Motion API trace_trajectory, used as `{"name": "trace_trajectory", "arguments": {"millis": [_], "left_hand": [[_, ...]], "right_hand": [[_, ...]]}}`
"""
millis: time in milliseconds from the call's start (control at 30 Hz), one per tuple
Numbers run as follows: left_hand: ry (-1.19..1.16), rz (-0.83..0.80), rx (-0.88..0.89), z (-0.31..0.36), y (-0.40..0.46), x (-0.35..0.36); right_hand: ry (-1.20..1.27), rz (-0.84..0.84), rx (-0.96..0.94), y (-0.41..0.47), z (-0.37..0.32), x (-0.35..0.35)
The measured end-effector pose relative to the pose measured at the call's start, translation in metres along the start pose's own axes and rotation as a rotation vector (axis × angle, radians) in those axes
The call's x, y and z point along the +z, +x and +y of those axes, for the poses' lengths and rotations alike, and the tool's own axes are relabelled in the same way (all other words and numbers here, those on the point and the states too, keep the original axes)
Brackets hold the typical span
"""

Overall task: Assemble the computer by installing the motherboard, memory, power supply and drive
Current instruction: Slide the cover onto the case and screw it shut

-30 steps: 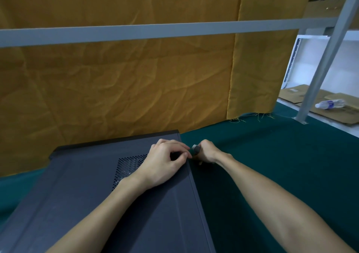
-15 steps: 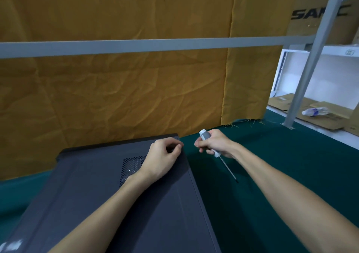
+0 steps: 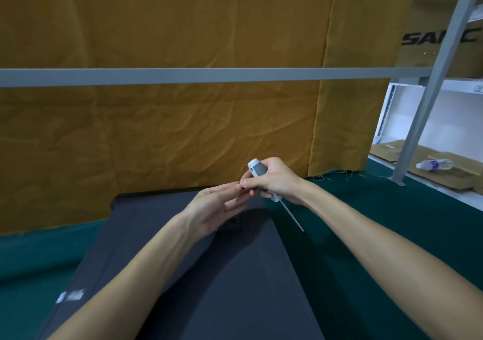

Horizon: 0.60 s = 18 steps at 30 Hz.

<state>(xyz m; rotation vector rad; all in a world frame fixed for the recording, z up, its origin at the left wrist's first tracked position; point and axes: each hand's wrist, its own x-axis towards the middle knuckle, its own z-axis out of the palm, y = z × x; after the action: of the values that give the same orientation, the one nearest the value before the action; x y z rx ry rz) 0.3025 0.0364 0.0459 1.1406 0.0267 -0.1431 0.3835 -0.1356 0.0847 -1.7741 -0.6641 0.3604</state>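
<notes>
At the upper right of the frame, a brown cardboard box (image 3: 428, 34) on the shelf carries large black slanted capitals that read "SA", then a letter hidden behind the grey metal post (image 3: 433, 78), then a partly visible "C". A small mark on the white shelf edge (image 3: 478, 88) at the far right, and the blue label on the clear plastic bottle (image 3: 433, 164), are too blurred to read.
</notes>
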Motion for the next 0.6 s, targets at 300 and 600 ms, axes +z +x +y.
{"name": "trace_trajectory", "arguments": {"millis": [300, 600], "left_hand": [[0.047, 0.103, -0.118, 0.009, -0.065, -0.039], [0.426, 0.367, 0.165, 0.005, -0.143, -0.099]], "right_hand": [[-0.206, -0.027, -0.061, -0.023, -0.018, 0.058], [-0.757, -0.13, 0.031, -0.061, -0.017, 0.139]]}}
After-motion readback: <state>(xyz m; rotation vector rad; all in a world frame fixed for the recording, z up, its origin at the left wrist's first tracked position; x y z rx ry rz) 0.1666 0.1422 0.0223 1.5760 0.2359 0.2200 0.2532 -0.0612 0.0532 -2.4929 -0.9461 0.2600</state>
